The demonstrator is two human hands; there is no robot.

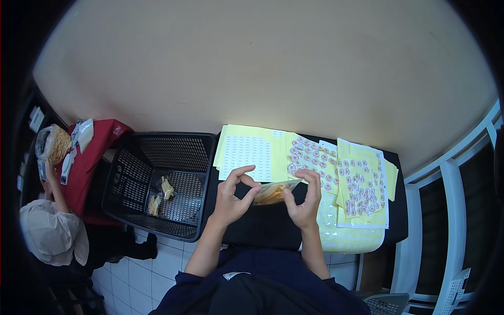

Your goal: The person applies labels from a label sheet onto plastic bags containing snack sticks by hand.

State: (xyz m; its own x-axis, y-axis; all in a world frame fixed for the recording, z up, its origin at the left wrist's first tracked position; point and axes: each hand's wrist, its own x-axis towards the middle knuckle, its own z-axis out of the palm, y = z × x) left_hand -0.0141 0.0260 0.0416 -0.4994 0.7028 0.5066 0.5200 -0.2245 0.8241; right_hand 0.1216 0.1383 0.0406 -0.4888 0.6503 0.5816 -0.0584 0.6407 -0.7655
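Observation:
A small clear plastic bag (271,195) with yellowish snack pieces inside is stretched between my two hands, over the black-covered table (254,228). My left hand (235,195) pinches its left end between thumb and fingers. At the other end, the thumb and fingers of my right hand (304,199) grip the bag. Just beyond my left hand lies a sheet of small white labels (247,155) on yellow backing. To the right are sheets of round stickers (315,157), with another sticker sheet (362,184) overlapping them.
Left of the table stands a black plastic crate (181,231) holding filled bags (167,188). Farther left, a person in a light head covering (52,231) reaches toward a large bag of snacks (59,144) on a red-covered table (97,152). A wall (262,68) rises behind.

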